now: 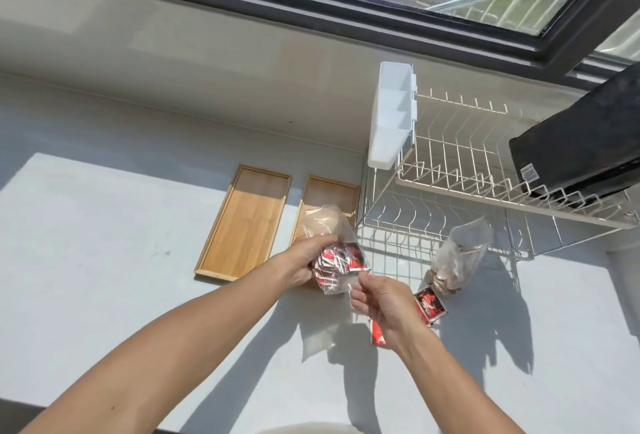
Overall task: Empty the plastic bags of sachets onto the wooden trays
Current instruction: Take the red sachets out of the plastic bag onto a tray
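Left hand [304, 262] gripping clear bag of red sachets [337, 262] above right tray [329, 198]; right hand [379, 302] pinching bag's lower corner.

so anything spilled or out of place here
Yes: two red sachets lie loose on the counter beside the right hand, not on a tray. Both wooden trays look empty. The left hand grips the bag of red sachets; a second bag stands untouched.
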